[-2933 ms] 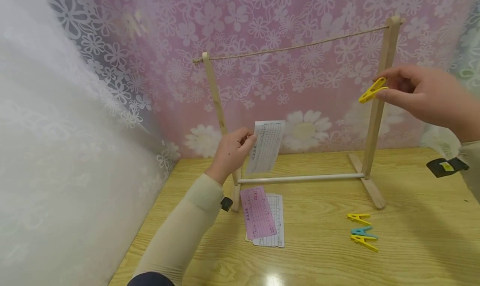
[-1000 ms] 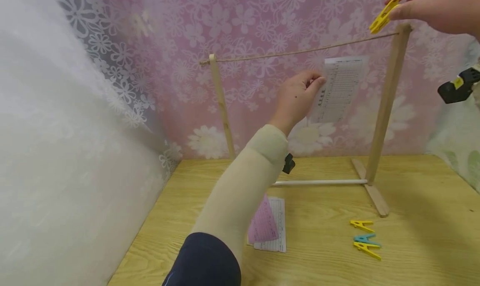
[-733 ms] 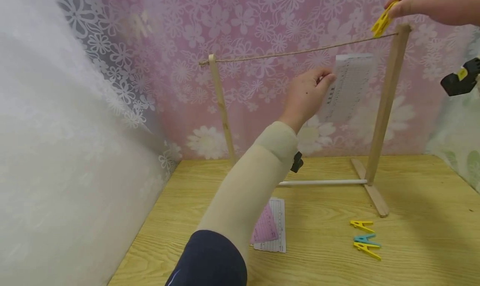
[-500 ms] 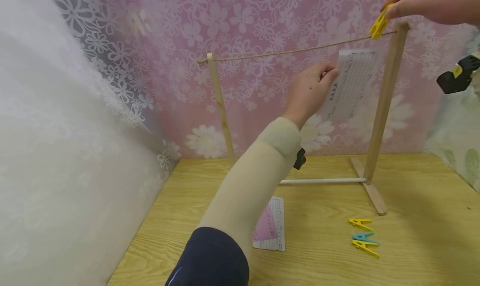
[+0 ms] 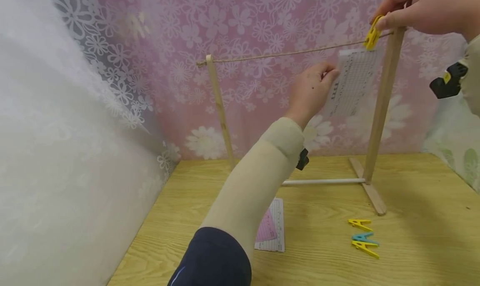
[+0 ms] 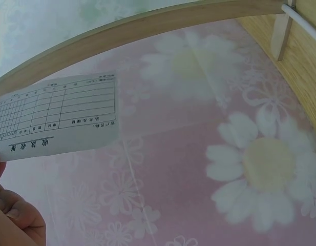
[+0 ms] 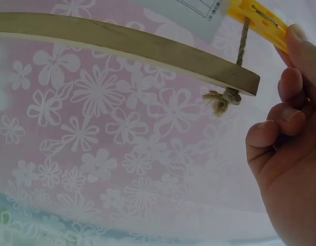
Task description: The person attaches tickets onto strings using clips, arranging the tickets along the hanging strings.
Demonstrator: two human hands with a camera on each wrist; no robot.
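My left hand (image 5: 309, 86) pinches the left edge of a white printed receipt slip (image 5: 352, 84), which hangs just below the rope (image 5: 277, 55) near its right end. My right hand (image 5: 431, 11) pinches a yellow clothespin (image 5: 372, 35) between thumb and forefinger. The clothespin's jaws are at the rope and the slip's top edge; in the right wrist view the rope passes at the yellow clothespin (image 7: 257, 18) beside the slip's corner (image 7: 198, 15). Whether its jaws have closed on the paper, I cannot tell. The left wrist view shows the slip (image 6: 55, 113) above my curled left fingers (image 6: 19, 212).
The rope runs between two wooden posts, the right post (image 5: 382, 111) close to my right hand. A white rod (image 5: 326, 181) joins them low down. Two yellow clothespins (image 5: 365, 249) and a blue clothespin (image 5: 363, 237) lie on the table. Pink (image 5: 267, 227) and white slips (image 5: 278, 223) are partly behind my left arm.
My left hand has carried the slip up and right to the rope. My right hand rose with the clothespin, then lowered it onto the rope and the slip's top edge.
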